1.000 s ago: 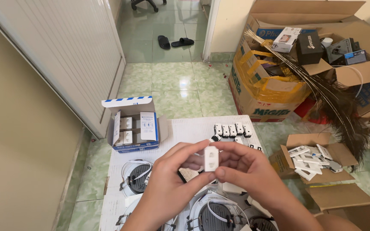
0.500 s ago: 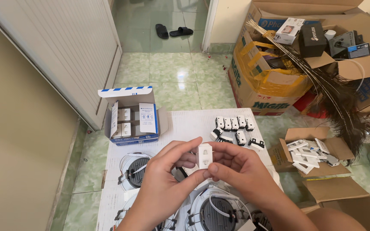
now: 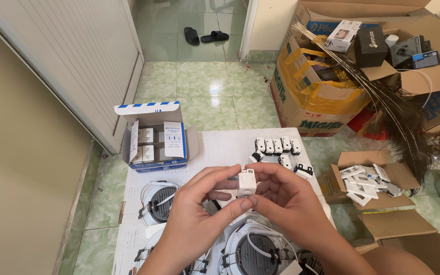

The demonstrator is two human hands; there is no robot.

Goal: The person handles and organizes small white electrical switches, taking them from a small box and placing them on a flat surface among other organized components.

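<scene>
My left hand (image 3: pixel 199 216) and right hand (image 3: pixel 286 203) pinch one small white switch (image 3: pixel 246 183) between fingertips | white sheet (image 3: pixel 220 147) below | open box (image 3: pixel 154 145) to the left

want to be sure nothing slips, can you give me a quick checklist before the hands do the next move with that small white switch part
1. White switch part pinched by both hands: ok.
2. Left hand thumb under the part: ok.
3. Right hand fingers around its far side: ok.
4. Part fully clicked together: cannot tell.
5. Row of finished parts lies apart from the hands: ok.
6. Open blue and white box upright, within view: ok.
</scene>
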